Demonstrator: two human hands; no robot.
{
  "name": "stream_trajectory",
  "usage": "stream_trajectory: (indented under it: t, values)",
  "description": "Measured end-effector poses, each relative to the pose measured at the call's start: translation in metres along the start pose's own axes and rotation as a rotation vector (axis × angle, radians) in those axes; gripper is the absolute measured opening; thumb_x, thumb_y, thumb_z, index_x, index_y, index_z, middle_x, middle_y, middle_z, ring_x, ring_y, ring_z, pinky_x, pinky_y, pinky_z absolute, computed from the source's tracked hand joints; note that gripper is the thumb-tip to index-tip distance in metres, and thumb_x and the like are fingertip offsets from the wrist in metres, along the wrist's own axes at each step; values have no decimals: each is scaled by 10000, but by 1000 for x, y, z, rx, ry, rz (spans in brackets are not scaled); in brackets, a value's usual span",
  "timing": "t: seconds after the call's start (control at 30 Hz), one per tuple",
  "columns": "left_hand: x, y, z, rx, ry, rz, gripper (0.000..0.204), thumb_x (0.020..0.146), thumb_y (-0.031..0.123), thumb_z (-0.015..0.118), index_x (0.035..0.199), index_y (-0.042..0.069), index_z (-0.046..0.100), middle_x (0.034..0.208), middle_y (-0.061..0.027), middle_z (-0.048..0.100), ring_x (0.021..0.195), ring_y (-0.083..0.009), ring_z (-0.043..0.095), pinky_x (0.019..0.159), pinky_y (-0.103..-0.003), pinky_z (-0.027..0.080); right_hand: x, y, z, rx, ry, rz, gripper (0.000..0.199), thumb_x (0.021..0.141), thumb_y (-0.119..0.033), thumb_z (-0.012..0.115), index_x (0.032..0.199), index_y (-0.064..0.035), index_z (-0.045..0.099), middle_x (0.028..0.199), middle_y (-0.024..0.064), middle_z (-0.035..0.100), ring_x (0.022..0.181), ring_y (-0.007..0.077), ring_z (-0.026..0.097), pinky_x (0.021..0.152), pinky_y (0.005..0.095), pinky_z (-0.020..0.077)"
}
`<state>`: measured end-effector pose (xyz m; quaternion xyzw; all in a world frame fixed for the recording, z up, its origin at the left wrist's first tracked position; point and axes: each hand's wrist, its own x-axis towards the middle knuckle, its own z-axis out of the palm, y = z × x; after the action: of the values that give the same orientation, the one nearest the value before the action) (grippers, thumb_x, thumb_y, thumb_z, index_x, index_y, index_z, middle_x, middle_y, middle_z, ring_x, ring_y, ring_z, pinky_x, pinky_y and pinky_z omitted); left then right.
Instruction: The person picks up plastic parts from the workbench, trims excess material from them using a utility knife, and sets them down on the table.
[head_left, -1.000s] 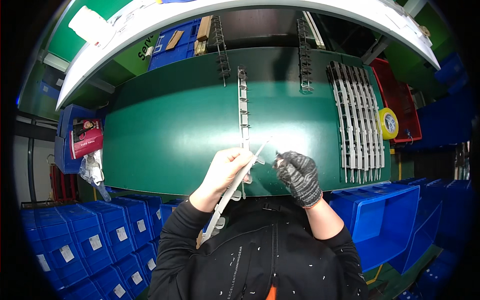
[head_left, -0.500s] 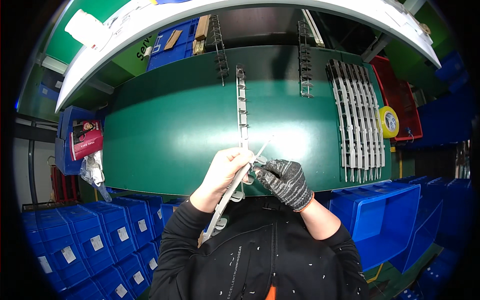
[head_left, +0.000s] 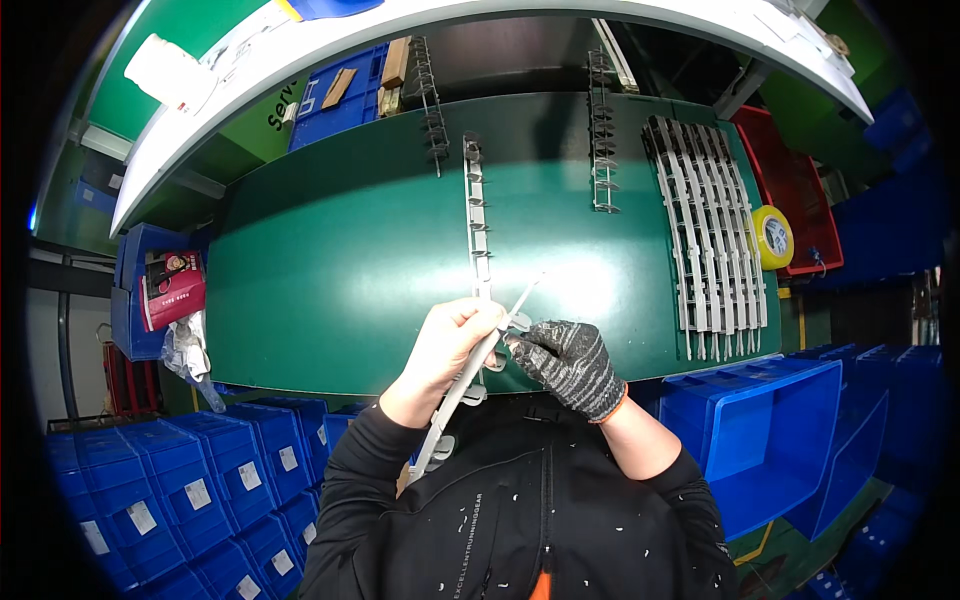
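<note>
My bare left hand (head_left: 452,345) is closed around a long light-grey plastic strip (head_left: 440,425) with hook-like clips along its side. The strip slants from my lap up to a thin tip (head_left: 530,293) past my fingers. My right hand (head_left: 570,367), in a dark striped knit glove, has thumb and fingers pinched together beside a clip near the strip's upper end. What the fingertips hold there is hidden. Another grey clip strip (head_left: 477,215) lies lengthwise on the green table (head_left: 330,270), running away from my left hand.
A row of finished-looking grey strips (head_left: 705,235) lies at the right, by a yellow tape roll (head_left: 772,238) and red bin (head_left: 805,215). Two dark clip strips (head_left: 430,105) (head_left: 603,130) stand at the back. Blue crates (head_left: 765,445) flank me; a white shelf (head_left: 500,8) crosses above.
The view has shifted slightly, so the table's things sit a little differently in it. Both hands keep nearly the same place and grip at the strip.
</note>
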<state>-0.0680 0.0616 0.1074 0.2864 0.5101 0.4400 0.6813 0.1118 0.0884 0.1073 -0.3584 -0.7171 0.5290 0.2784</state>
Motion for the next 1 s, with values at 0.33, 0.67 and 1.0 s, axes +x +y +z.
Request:
stream_trajectory:
  t: [0.33,0.67,1.0]
  values:
    - [-1,-2,5,43,34,35,211,855,181,560,900,-22,597,719,-32,584,501,-67,524,490,-198,471,-5,20,8,189,251,81,151,802,-143,590,860,-11,635,669,140,582,560,234,545,534,316,418]
    - [-1,-2,6,157,66,112,202,866,180,548,906,-10,604,715,-19,578,525,-60,528,497,-194,467,-7,10,-2,354,111,246,131,824,-128,560,796,-8,604,608,92,538,510,171,511,506,298,404]
    - [8,-5,-3,-32,-35,9,200,844,178,577,880,-18,592,638,-20,563,460,-67,529,445,-182,454,3,5,3,62,97,-53,164,766,-158,633,885,-51,663,647,129,586,542,231,551,521,315,421]
